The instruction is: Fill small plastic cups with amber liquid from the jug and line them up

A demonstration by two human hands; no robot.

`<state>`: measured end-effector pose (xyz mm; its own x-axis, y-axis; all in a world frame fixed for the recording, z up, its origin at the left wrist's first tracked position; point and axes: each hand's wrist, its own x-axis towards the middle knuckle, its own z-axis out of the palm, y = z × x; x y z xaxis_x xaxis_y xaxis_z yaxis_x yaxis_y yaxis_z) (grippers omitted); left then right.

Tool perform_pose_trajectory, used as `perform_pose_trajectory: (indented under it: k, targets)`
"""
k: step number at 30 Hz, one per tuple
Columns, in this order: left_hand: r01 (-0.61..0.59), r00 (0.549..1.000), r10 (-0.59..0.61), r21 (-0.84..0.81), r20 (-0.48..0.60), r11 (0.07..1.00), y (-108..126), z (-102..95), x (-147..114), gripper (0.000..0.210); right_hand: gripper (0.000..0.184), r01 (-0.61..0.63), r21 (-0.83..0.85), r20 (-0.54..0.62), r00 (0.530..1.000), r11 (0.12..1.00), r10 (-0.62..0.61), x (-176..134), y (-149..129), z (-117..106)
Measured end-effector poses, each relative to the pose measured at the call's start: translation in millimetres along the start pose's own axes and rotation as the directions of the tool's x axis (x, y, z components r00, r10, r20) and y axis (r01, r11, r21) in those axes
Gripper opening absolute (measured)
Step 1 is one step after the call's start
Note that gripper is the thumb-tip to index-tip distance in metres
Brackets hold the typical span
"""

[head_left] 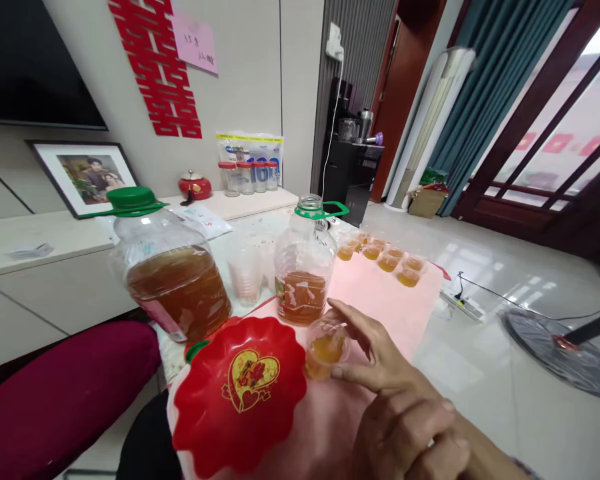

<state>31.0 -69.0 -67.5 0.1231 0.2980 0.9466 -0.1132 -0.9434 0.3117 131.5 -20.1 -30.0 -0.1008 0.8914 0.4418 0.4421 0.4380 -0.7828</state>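
My right hand (377, 357) is closed around a clear plastic cup (325, 353) of amber liquid, thumb on the near side and fingers on the far side. My left hand (405, 433) is curled in front of my right forearm; what its fingers hold, if anything, is hidden. Just behind the cup stands an uncapped clear jug (304, 283) with a green handle ring, partly filled with amber liquid. A scalloped red plate (205, 427) with a gold heart print lies left of the cup. Beyond it is a larger, fuller jug (180, 287) with a green cap.
Several filled cups (387, 261) stand in rows at the far right of the pink-covered table (375, 293). Stacked clear cups (245, 273) sit between the jugs. A maroon stool (70, 400) is at the left, and a fan base (565, 347) stands on the floor at right.
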Motion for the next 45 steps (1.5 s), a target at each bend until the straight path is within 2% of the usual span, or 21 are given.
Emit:
perform_pose_trajectory:
  k: [3,5,9,11,16,18,21,23,26,30,32,34,40,45]
  targets:
    - [0.051,0.992,-0.056,-0.044,-0.112,0.998,-1.0,-0.6,3.5,0.016,0.097,0.007,-0.018,0.021,1.0,1.0,-0.007,3.8,1.4,-10.7]
    - [0.06,0.992,-0.064,-0.046,-0.106,0.997,-2.6,-3.1,8.9,0.017,0.098,0.01,-0.039,0.022,1.0,0.999,-0.009,6.3,2.2,-16.1]
    - [-0.028,0.997,0.025,-0.032,-0.076,0.999,-8.7,-7.3,16.8,0.015,0.095,-0.014,-0.086,0.016,1.0,0.996,0.015,7.9,4.3,-25.6]
    - [-0.024,0.999,0.023,-0.038,-0.027,0.999,-10.1,-8.8,16.5,0.016,0.095,-0.038,-0.102,0.009,0.999,0.994,0.039,6.7,6.9,-30.6]
    - [0.001,0.98,0.001,-0.012,0.197,1.0,-9.7,-11.5,5.1,0.015,0.094,-0.116,-0.128,-0.028,0.993,0.985,0.113,0.9,19.1,-46.2]
    - [-0.032,0.946,0.024,0.019,0.324,0.999,-10.3,-13.1,0.6,0.013,0.091,-0.146,-0.136,-0.051,0.989,0.98,0.14,-1.3,25.6,-53.9]
    - [-0.089,0.859,0.051,0.052,0.509,0.995,-11.2,-17.3,-0.2,0.007,0.087,-0.192,-0.142,-0.097,0.979,0.971,0.179,-4.2,37.1,-66.5]
    - [-0.123,0.803,0.067,0.055,0.592,0.991,-11.1,-20.7,2.8,0.005,0.086,-0.229,-0.146,-0.135,0.968,0.963,0.21,-5.9,45.0,-75.0]
    - [-0.147,0.741,0.079,0.045,0.667,0.988,-10.6,-24.2,7.6,0.015,0.084,-0.285,-0.15,-0.19,0.948,0.947,0.255,-7.8,55.5,-86.8]
    - [-0.15,0.695,0.083,0.03,0.714,0.988,-12.6,-23.4,6.4,0.02,0.076,-0.341,-0.155,-0.268,0.918,0.927,0.292,-6.2,67.3,-100.7]
    - [-0.165,0.706,0.101,0.024,0.701,0.986,-14.4,-20.0,2.1,0.023,0.069,-0.362,-0.158,-0.307,0.902,0.919,0.302,-2.1,73.5,-107.0]
    - [-0.176,0.742,0.111,0.032,0.661,0.984,-16.1,-14.2,-3.7,0.027,0.062,-0.379,-0.162,-0.346,0.886,0.911,0.308,4.4,80.3,-113.2]
    - [-0.154,0.91,0.111,0.078,0.4,0.985,-17.3,11.1,-15.5,0.024,0.05,-0.435,-0.192,-0.482,0.823,0.88,0.301,33.1,103.7,-126.5]
    - [-0.105,0.967,0.081,0.093,0.24,0.99,-18.1,24.3,-26.4,0.022,0.043,-0.486,-0.222,-0.563,0.772,0.845,0.296,58.7,122.3,-126.8]
